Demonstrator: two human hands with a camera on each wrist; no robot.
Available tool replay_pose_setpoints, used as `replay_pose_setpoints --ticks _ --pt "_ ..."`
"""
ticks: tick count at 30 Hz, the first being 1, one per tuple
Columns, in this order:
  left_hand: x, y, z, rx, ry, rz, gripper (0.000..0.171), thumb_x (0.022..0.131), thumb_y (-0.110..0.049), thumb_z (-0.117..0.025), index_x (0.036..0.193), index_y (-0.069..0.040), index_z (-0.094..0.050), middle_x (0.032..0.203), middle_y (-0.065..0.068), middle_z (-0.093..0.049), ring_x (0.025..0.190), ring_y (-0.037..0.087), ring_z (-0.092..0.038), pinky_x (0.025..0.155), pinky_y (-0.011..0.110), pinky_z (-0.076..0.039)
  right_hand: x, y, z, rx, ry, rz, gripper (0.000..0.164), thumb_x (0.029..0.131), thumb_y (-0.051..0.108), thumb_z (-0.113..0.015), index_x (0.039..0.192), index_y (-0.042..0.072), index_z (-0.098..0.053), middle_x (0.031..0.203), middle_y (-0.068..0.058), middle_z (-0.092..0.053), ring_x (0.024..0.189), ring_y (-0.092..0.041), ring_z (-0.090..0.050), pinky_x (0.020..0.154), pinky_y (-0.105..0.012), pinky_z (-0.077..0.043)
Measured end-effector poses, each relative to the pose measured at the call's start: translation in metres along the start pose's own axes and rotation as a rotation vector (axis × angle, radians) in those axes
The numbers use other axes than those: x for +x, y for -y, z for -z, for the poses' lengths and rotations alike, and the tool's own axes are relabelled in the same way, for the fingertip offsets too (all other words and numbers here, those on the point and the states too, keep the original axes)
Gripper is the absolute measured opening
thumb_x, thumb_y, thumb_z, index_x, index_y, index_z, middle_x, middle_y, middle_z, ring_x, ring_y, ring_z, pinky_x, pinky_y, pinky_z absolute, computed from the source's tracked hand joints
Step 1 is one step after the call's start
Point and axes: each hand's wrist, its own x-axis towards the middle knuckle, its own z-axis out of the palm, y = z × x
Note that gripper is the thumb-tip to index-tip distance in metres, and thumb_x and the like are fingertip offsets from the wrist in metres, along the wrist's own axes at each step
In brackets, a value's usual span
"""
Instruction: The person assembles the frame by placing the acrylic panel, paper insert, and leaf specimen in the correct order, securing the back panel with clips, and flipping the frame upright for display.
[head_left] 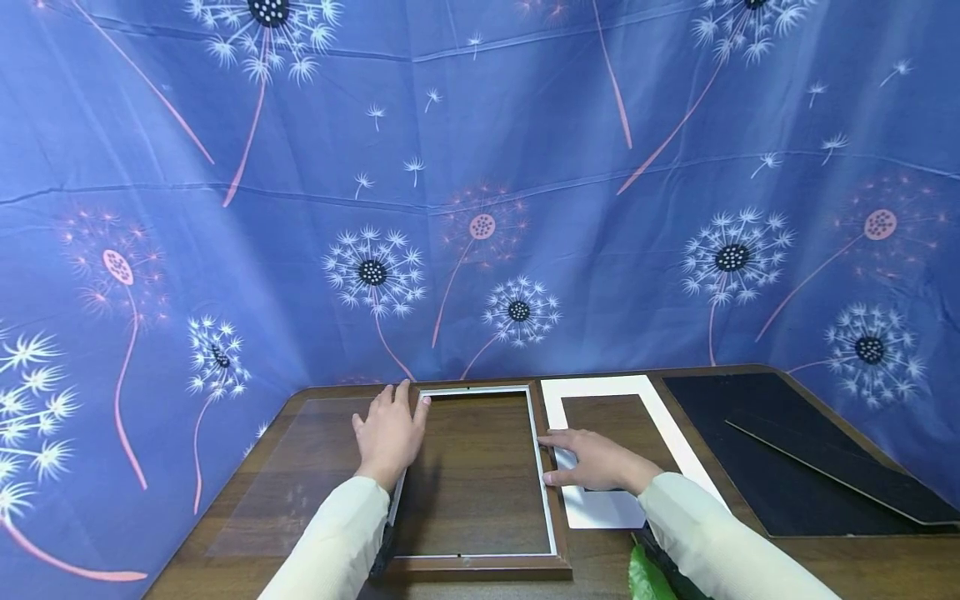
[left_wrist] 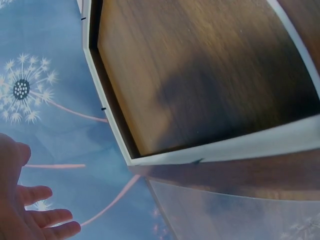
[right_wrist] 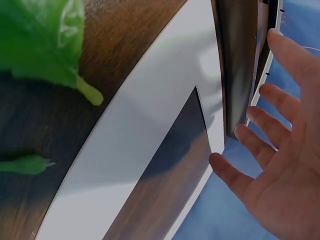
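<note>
Blue cloth [head_left: 570, 150], dandelion print; backdrop, left edge to right edge, filling the upper part of the frame
Brown table [head_left: 600, 571], wood-grained; across the lower part, bearing all items below
Clear sheet [head_left: 292, 475], one; lower left, flat on the table
Left hand [head_left: 392, 433], fingers spread wide, holding nothing; left of centre, over the upper left corner of the picture frame; contact with the rim uncertain
Picture frame [head_left: 480, 569], one, brown with white inner edge; lower centre, flat, table showing through its opening
Right hand [head_left: 596, 461], fingers spread wide, nothing gripped; right of centre, fingertips by the picture frame's right side, palm over the white mat; touch cannot be told
White mat [head_left: 603, 510], one, rectangular with cut-out; lower right of centre, just beside the picture frame
Green leaf [head_left: 648, 575], one; bottom edge, right of centre, partly behind the right sleeve
Black board [head_left: 712, 450], one, with slanting flap [head_left: 840, 461]; lower right
Step in hand, as judged: positioning the picture frame, parts still apart
Next move, as judged: calls for lifting the clear sheet by its edges and lowering it squarely into the opening
</note>
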Motion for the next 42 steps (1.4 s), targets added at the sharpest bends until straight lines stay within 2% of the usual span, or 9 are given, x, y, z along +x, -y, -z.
replay_pose_setpoints --ticks 11,27,42 --pt "0.000 0.014 0.004 -0.008 0.004 0.047 0.053 0.106 -0.039 -0.051 0.145 -0.003 -0.052 0.142 0.027 -0.053 0.133 0.044 -0.048 0.106 0.072 -0.028 0.001 -0.003 -0.003 -0.018 0.010 0.003 0.064 0.092 0.036 -0.076 0.144 0.004 -0.056 0.153 -0.020 -0.047 0.140 -0.048 -0.040 0.111 -0.064 -0.032" --pt "-0.004 0.043 0.013 0.005 0.019 0.095 0.053 0.105 -0.034 -0.054 0.145 0.001 -0.049 0.140 0.031 -0.052 0.126 0.049 -0.051 0.100 0.070 -0.035 0.006 0.000 -0.003 0.034 0.020 -0.089 0.063 0.089 0.032 -0.080 0.144 0.009 -0.058 0.158 -0.012 -0.042 0.143 -0.044 -0.037 0.111 -0.063 -0.033" --pt "-0.007 0.075 0.019 0.023 0.036 0.162 0.054 0.104 -0.033 -0.054 0.142 0.005 -0.048 0.136 0.035 -0.052 0.122 0.052 -0.052 0.097 0.071 -0.037 0.004 0.001 -0.004 0.026 0.022 -0.024 0.060 0.090 0.027 -0.078 0.142 0.005 -0.058 0.156 -0.018 -0.044 0.142 -0.045 -0.039 0.112 -0.062 -0.032"
